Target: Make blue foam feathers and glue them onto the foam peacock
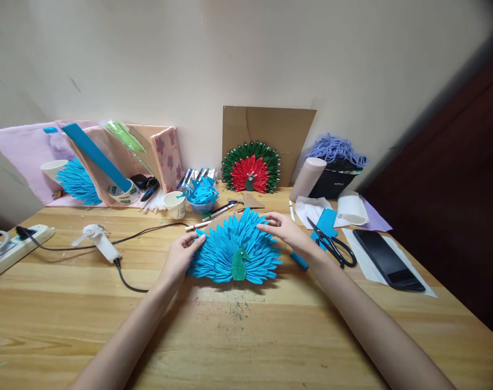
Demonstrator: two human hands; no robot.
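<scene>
A blue felt peacock fan with a green body and small head at its front stands low on the wooden table in the middle of the head view. My left hand pinches its upper left edge between thumb and fingers. On the upper right, my right hand grips the feather edge, fingers bent behind it and thumb in front. Part of a brown cardboard backing shows behind the feathers. Behind it, a red and green peacock fan leans against a cardboard sheet.
Black scissors, blue felt and a phone lie at the right. At the left are a glue gun, its cable and a power strip. Behind stand a paper cup, a bowl of blue scraps and pens.
</scene>
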